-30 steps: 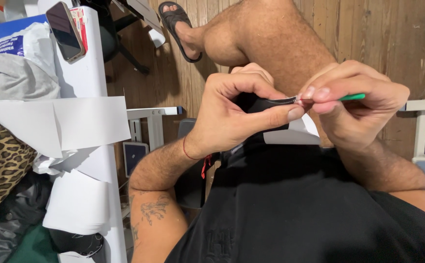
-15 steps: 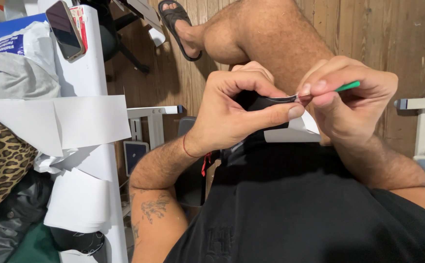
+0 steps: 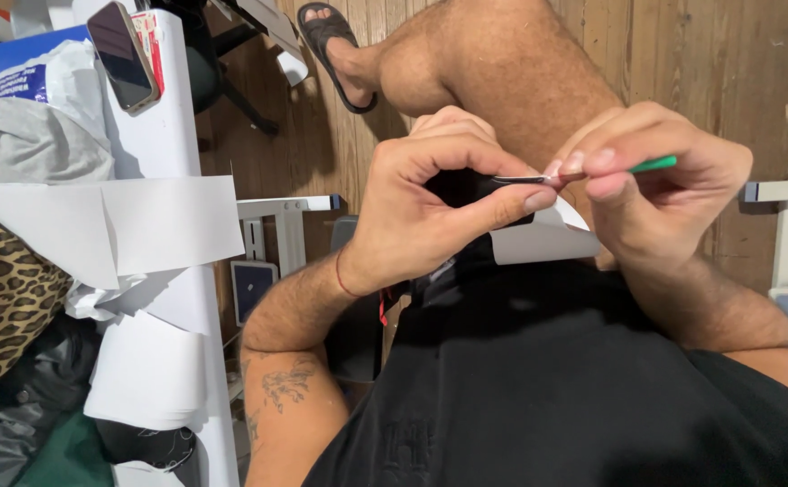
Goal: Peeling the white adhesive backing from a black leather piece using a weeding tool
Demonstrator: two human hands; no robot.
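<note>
The left hand (image 3: 412, 216) pinches a small black object (image 3: 466, 188) while the right hand (image 3: 655, 194) works a thin green-handled metal tool (image 3: 583, 173) into it; steady, fine pressure seems needed.

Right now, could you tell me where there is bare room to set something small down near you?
The white table has a bare strip between the phone and the white paper sheets. Leftward it is crowded: grey cloth, leopard-print fabric. Both hands, left hand and right hand, are full.

2 hands (image 3: 430, 216) (image 3: 655, 198), 1 green-handled tool (image 3: 583, 173), 1 phone (image 3: 123, 56).
</note>
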